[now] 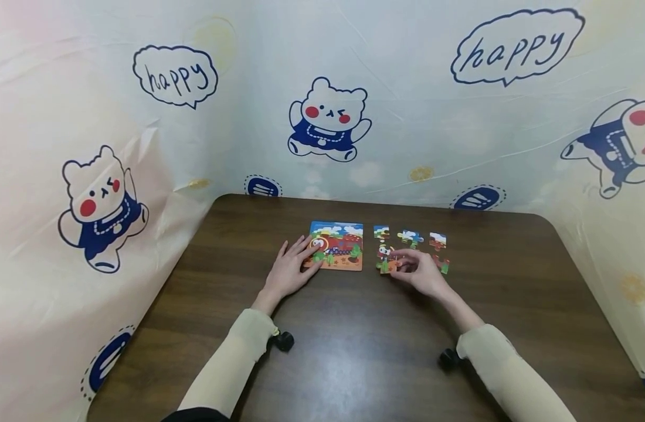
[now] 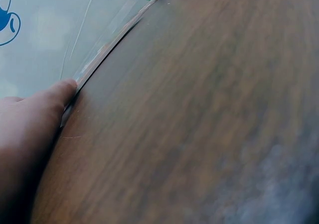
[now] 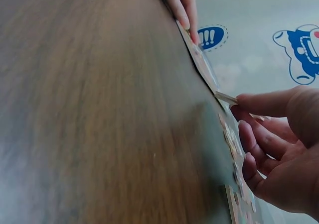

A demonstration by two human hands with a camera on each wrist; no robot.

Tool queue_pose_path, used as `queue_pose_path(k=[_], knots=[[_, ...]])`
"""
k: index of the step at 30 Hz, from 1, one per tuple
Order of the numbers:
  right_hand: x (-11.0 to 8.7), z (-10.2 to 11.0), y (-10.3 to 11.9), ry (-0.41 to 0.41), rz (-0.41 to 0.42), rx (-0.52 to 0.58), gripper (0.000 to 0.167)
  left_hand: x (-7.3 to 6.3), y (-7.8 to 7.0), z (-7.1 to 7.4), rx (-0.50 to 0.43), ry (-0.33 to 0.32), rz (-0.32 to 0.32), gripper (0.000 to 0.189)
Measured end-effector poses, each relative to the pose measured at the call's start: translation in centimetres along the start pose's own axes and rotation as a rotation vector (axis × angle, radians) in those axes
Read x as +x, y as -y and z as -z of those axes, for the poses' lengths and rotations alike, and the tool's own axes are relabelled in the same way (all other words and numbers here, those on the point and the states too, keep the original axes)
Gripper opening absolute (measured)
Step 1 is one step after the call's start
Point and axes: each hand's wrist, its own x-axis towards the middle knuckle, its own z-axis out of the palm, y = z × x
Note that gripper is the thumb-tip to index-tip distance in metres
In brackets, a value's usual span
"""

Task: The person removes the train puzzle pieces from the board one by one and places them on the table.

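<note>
My left hand [image 1: 288, 272] rests with spread fingers on the left edge of a colourful picture board [image 1: 346, 249], which lies flat on the table. In the left wrist view its thumb [image 2: 62, 92] lies at the edge of the board. To the right of the board, my right hand [image 1: 420, 272] pinches a puzzle piece [image 3: 227, 98] between thumb and fingers. The right wrist view shows this piece edge-on, raised above other pieces [image 3: 232, 144]. The right hand partly covers the loose pieces around it in the head view.
Several loose puzzle pieces lie right of the board, among them a sky-coloured one [image 1: 381, 232], a blue-and-white one [image 1: 409, 237] and a red-and-white one [image 1: 437, 240]. The brown wooden table [image 1: 333, 340] ends at a printed cloth backdrop [image 1: 407, 135].
</note>
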Motion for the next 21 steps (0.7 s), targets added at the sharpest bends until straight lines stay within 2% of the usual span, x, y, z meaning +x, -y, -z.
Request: queue_pose_path(k=[6, 15, 21], knots=[[-1.0, 0.7, -0.6, -0.008, 0.014, -0.035, 0.047, -0.1, 0.1, 0.3, -0.015, -0.002, -0.006, 0.063], [-2.3, 2.5, -1.3, 0.029, 0.011, -0.102, 0.046, 0.0, 0.1, 0.3, -0.009, -0.006, -0.009, 0.063], [-2.5, 3.0, -2.9, -0.018, 0.132, -0.209, 0.043, 0.0, 0.0, 0.2, 0.002, -0.012, -0.012, 0.063]])
